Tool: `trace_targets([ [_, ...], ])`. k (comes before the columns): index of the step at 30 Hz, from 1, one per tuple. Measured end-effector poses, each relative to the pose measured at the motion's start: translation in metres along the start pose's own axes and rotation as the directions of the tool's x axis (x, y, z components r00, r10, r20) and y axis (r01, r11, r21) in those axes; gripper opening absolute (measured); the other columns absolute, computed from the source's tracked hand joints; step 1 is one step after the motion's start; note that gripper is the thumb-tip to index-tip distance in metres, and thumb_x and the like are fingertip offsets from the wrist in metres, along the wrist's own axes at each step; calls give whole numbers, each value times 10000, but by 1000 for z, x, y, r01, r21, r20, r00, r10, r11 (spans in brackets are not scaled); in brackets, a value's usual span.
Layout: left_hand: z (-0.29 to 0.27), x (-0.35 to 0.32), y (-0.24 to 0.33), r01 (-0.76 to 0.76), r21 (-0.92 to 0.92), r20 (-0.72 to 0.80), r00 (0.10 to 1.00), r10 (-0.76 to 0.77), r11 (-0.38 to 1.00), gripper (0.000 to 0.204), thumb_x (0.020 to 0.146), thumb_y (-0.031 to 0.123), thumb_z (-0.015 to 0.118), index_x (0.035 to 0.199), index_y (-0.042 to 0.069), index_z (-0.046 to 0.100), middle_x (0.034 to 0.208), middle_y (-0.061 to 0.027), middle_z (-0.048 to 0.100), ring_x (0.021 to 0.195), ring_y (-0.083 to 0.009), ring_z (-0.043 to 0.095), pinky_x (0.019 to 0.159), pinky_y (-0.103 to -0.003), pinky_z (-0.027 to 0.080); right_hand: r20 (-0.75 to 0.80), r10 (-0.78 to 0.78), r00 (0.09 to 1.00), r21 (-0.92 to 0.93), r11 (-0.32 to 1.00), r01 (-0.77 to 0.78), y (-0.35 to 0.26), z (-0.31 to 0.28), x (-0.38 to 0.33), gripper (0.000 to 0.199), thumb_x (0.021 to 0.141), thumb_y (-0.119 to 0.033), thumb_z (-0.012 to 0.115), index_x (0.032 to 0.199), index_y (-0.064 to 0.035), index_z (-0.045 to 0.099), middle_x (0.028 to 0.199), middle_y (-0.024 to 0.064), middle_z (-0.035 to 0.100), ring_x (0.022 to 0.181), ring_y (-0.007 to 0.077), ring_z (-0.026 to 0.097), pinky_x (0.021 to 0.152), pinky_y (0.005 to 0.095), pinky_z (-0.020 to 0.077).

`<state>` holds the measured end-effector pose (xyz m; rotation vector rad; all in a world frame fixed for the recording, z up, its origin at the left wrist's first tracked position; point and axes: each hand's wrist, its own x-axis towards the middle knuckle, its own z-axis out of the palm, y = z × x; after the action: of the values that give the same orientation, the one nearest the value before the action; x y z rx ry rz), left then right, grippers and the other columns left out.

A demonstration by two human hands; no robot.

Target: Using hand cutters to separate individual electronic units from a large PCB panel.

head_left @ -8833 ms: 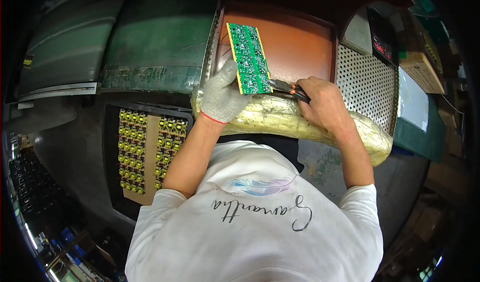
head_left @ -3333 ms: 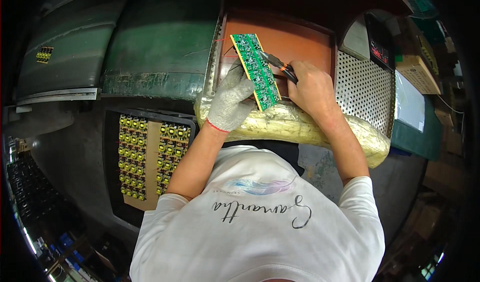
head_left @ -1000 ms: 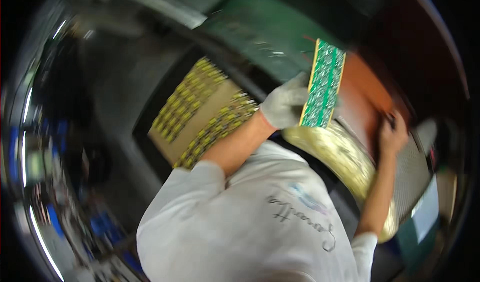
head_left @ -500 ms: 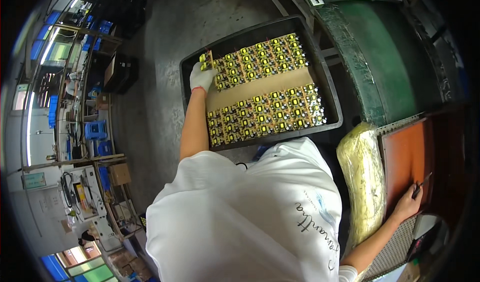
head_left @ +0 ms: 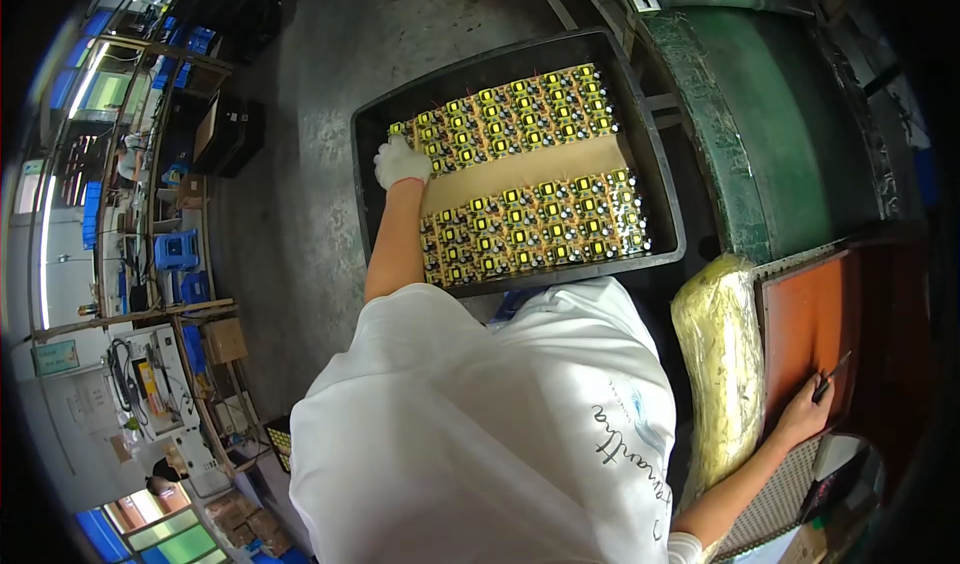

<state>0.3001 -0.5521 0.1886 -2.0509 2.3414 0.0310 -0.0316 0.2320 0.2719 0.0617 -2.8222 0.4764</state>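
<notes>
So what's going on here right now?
A person is reaching into the black bin with the gloved left hand, which is at the left end of the farther group of boards. Whether it grips one is hidden. A strip of bare cardboard separates that group from the nearer boards. Off to the right, the bare right hand holds the pliers at the orange worktop, beyond the yellow roll.
</notes>
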Motion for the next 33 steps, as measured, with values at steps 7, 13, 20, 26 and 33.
trace_targets([
  [7, 13, -12, -19, -144, -34, 101, 984, 147, 989, 515, 897, 259, 715, 1361, 56, 628, 1365, -251, 633, 1268, -460, 637, 1070, -506, 555, -64, -62, 996, 36, 997, 64, 6, 1, -4, 393, 1058, -285, 695, 1288, 32, 728, 1183, 215, 792, 1056, 325, 775, 927, 403, 582],
  [13, 13, -1, -21, -283, 61, 150, 951, 272, 957, 539, 858, 256, 745, 1349, 59, 641, 1362, -265, 665, 1268, -458, 662, 1073, -501, 561, -32, -31, 999, 41, 999, 32, -14, -6, -4, 336, 1054, -206, 705, 1261, 57, 724, 1158, 235, 789, 1034, 332, 773, 932, 400, 585],
  [20, -10, -13, -4, -466, 160, 241, 873, 424, 870, 1180, 745, 545, 917, 1649, -2, 391, 1547, -261, 581, 1414, -411, 574, 1186, -440, 486, -82, 1, 997, 127, 992, 9, -45, -22, -4, 174, 997, -135, 708, 1046, 32, 719, 870, 243, 718, 740, 338, 687, 730, 450, 547],
  [26, 1, -16, -19, -413, 180, 161, 908, 388, 893, 896, 750, 525, 902, 1444, 21, 643, 1436, -227, 678, 1327, -371, 648, 1150, -438, 519, -199, -59, 978, 176, 980, 94, -47, -30, -9, 139, 937, -124, 737, 929, 11, 704, 814, 250, 679, 752, 412, 703, 703, 480, 543],
  [33, -209, -80, 193, -779, -257, -266, 627, 732, 573, 529, 823, 307, 782, 1234, -22, 728, 1267, -297, 725, 1239, -437, 684, 1052, -463, 548, -251, 137, 958, 452, 892, -9, -37, -24, -11, 138, 917, -123, 741, 978, 0, 754, 801, 207, 715, 722, 328, 718, 698, 434, 555],
])
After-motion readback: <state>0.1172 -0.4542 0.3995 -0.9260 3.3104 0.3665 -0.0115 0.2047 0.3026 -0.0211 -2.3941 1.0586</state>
